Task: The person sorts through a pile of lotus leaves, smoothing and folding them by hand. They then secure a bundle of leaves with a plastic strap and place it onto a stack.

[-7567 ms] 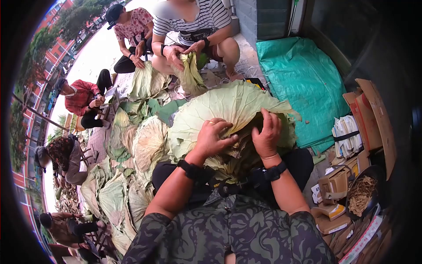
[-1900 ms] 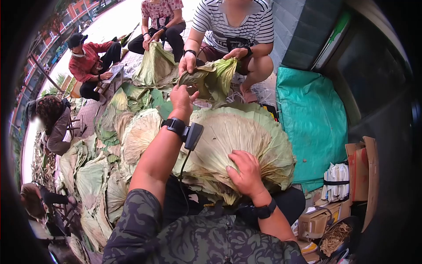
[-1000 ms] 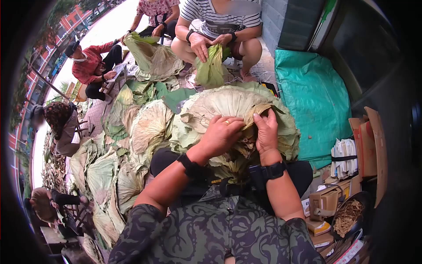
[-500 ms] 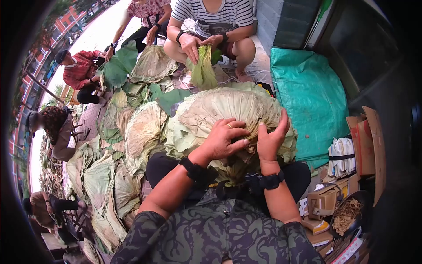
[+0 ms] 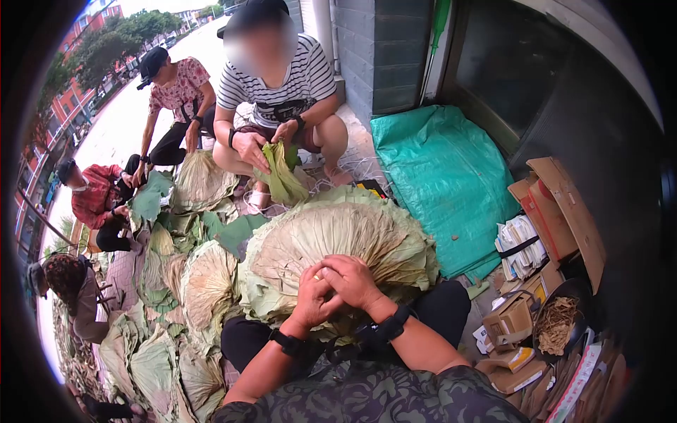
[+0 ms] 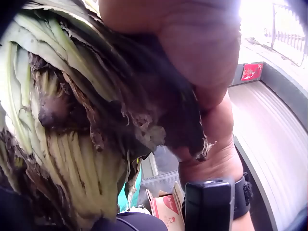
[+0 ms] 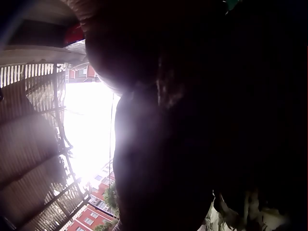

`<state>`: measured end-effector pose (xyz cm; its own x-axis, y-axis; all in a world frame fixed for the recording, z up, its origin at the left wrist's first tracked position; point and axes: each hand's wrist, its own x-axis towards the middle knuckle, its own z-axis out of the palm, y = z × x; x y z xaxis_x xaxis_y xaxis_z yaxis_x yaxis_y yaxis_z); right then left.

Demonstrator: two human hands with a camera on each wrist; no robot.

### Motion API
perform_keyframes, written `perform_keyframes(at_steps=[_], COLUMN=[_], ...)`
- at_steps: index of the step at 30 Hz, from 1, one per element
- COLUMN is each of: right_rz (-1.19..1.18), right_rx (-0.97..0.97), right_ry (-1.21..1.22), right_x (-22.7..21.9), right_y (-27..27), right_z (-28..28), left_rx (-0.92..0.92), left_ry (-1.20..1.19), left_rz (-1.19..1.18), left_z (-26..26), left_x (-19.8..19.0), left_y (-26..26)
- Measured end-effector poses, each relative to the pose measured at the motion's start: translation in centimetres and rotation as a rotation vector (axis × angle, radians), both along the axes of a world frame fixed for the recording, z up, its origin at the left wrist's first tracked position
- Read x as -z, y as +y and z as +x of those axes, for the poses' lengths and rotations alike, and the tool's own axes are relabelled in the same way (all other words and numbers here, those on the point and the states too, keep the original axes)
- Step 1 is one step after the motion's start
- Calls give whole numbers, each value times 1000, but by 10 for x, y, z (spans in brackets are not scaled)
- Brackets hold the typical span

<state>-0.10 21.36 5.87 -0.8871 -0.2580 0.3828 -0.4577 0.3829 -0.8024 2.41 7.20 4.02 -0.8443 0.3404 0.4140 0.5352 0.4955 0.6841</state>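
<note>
A thick stack of folded, drying lotus leaves (image 5: 331,233), pale green and tan with radiating veins, lies across the person's lap in the head view. At its near edge the left hand (image 5: 314,299) and right hand (image 5: 352,282) meet, fingers overlapping, and hold the gathered part of the leaves together. In the left wrist view, dark, ragged leaf ends (image 6: 178,125) stick out beneath the left hand's palm. The right wrist view is mostly dark, with the right hand (image 7: 154,159) close to the lens. The fingertips are partly hidden by the overlap.
More leaves (image 5: 166,359) cover the ground to the left. Opposite squats a person in a striped shirt (image 5: 282,77) holding a leaf (image 5: 282,176). Other people sit farther left. A green tarp (image 5: 451,190), cardboard boxes (image 5: 508,317) and a pan of dried brown pieces (image 5: 557,328) are at right.
The hands, apart at the stack's folded edge before, are now brought together and overlapped. The leaf worked on top now lies flat with the stack. The head view has shifted.
</note>
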Motion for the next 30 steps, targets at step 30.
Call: perform_keyframes(at_steps=[30], right_rz=[-243], right_rx=[-325], right_ry=[-506], right_x=[-12], right_y=[-3], right_z=[-14], left_rx=[9], left_ry=[-58], left_rz=[164], left_z=[-1], left_x=[0], left_y=[0])
